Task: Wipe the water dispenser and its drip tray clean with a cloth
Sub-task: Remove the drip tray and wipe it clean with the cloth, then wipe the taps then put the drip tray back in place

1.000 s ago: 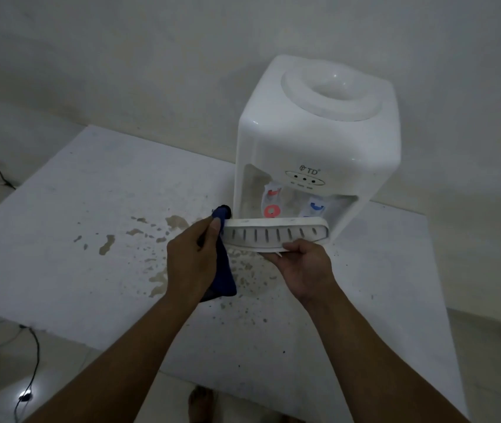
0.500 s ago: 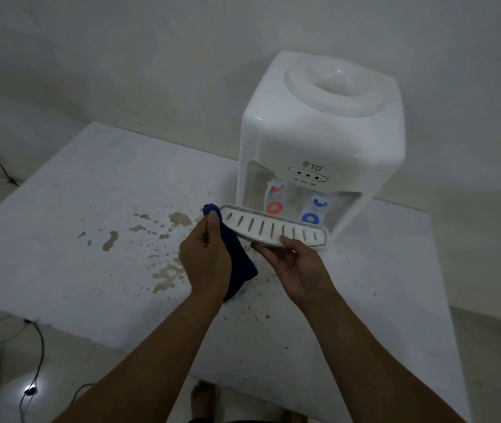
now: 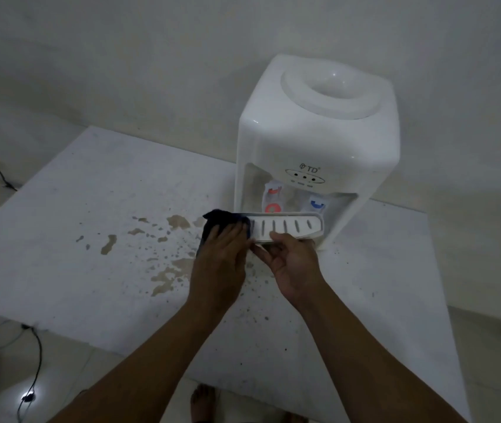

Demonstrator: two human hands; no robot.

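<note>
A white water dispenser (image 3: 316, 138) stands at the back right of a white table (image 3: 75, 239). Its red tap (image 3: 272, 206) and blue tap (image 3: 316, 204) show in the recess. The white slotted drip tray (image 3: 292, 227) is held level in front of the recess. My right hand (image 3: 292, 261) grips the tray's near edge from below. My left hand (image 3: 221, 254) presses a dark blue cloth (image 3: 223, 219) onto the tray's left end, fingers laid over the cloth. Most of the cloth is hidden under that hand.
Brown spill stains (image 3: 166, 270) and small splashes mark the table left of and below my hands. Black cables (image 3: 34, 361) run over the floor at the left. Bare feet (image 3: 202, 401) show below the table's front edge. The wall stands close behind.
The tray has levelled out from its tilt. My left hand has moved up and right, bringing the cloth from beside the tray onto its left end. My right hand keeps its hold.
</note>
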